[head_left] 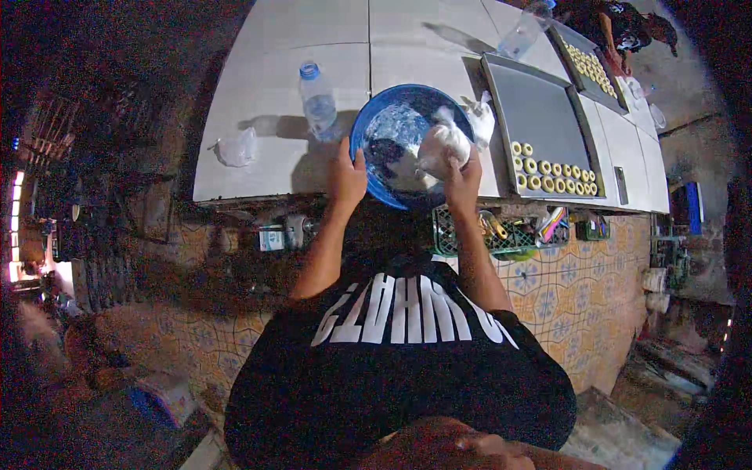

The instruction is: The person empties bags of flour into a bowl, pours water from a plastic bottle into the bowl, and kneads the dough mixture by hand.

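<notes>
A round blue basin (376,184) is at the front edge of the white tiled table, with white stuff spread inside it. My left hand (348,176) is closed on the basin's left rim, thumb on the inner side. At the right side, my right hand (462,182) is closed around a clear plastic bag of white powder (448,142), which hangs over the basin's inside. Whether that hand also grips the rim, I cannot tell. Just right of the basin stands another tied bag of white powder (481,119). An uncapped clear bottle (319,106) stands left of the basin.
A crumpled plastic bag (236,147) lies on the table (274,47) at left. To the right, a metal tray (536,102) holds several ring-shaped dough pieces; a second tray (591,70) is beyond, near another person (627,31). A phone (620,185) and green crate (501,239) are nearby.
</notes>
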`<state>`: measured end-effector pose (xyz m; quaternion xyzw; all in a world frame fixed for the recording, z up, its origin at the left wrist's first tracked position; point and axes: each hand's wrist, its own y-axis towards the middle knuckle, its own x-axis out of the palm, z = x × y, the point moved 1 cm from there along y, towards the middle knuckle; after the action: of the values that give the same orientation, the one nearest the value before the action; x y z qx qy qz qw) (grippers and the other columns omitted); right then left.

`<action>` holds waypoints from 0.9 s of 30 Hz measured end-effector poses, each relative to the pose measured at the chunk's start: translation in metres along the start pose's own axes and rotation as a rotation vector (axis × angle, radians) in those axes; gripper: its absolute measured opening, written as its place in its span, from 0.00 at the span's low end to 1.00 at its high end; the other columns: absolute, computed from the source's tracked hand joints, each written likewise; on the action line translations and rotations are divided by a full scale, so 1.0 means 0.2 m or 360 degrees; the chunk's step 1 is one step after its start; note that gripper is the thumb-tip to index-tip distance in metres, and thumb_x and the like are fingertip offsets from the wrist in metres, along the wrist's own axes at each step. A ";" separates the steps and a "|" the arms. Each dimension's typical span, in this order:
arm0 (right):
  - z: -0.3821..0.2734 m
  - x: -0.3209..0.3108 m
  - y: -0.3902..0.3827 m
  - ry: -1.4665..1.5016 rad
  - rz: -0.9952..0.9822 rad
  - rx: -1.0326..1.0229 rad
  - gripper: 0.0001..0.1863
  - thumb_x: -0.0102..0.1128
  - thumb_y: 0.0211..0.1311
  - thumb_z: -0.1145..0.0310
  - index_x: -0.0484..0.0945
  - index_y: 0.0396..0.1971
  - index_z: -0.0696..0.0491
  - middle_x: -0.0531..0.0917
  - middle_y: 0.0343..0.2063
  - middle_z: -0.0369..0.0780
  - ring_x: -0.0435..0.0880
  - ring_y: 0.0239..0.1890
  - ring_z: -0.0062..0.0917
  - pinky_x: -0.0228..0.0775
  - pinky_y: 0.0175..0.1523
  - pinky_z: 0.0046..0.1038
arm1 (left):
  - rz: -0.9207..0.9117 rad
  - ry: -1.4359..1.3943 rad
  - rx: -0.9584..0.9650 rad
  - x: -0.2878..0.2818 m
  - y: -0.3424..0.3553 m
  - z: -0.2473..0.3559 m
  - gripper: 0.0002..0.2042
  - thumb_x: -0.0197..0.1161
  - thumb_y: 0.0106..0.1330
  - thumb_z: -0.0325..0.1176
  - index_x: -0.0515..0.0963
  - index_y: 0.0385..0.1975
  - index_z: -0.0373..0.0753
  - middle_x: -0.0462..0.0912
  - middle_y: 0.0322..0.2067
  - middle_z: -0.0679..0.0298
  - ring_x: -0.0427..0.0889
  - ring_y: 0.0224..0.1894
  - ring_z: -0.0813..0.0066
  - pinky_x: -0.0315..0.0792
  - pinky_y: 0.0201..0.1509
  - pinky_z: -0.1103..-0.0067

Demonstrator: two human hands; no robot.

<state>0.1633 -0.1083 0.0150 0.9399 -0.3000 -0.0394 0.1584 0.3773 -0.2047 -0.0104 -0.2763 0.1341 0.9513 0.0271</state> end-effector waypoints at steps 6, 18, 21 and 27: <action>0.00 0.01 0.02 -0.0243 0.0049 -0.0054 0.19 0.55 0.63 0.75 0.70 0.54 0.59 0.79 0.45 0.41 0.77 0.47 0.25 0.68 0.53 0.26 | -0.0147 -0.0146 -0.0072 -0.01 0.00 0.01 0.23 0.52 0.71 0.35 0.64 0.60 0.26 0.69 0.58 0.38 0.70 0.60 0.44 0.65 0.63 0.64; 0.05 -0.21 0.05 -0.0536 -0.0137 -0.0228 0.28 0.56 0.51 0.78 0.68 0.57 0.60 0.75 0.50 0.42 0.74 0.52 0.27 0.65 0.58 0.28 | -0.0026 -0.0095 0.0015 -0.01 0.02 -0.03 0.22 0.55 0.68 0.34 0.66 0.59 0.29 0.74 0.53 0.40 0.75 0.55 0.43 0.68 0.59 0.64; -0.02 -0.18 0.04 -0.0333 -0.0189 -0.0185 0.28 0.56 0.50 0.77 0.69 0.56 0.60 0.77 0.48 0.41 0.75 0.51 0.27 0.66 0.58 0.28 | 0.0028 -0.0068 0.0012 -0.01 0.01 -0.04 0.21 0.55 0.68 0.31 0.66 0.58 0.29 0.75 0.52 0.41 0.75 0.54 0.45 0.67 0.60 0.65; -0.05 -0.17 0.02 -0.0239 0.0083 0.0018 0.22 0.56 0.48 0.81 0.73 0.48 0.59 0.79 0.42 0.39 0.77 0.43 0.22 0.70 0.51 0.25 | -0.0071 -0.0049 -0.0135 -0.06 0.01 0.07 0.20 0.53 0.69 0.31 0.66 0.58 0.28 0.74 0.54 0.42 0.74 0.56 0.46 0.66 0.61 0.64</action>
<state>0.1353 -0.0899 0.0251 0.9271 -0.3355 -0.1039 0.1312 0.3809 -0.2019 0.0078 -0.2656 0.0870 0.9594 0.0385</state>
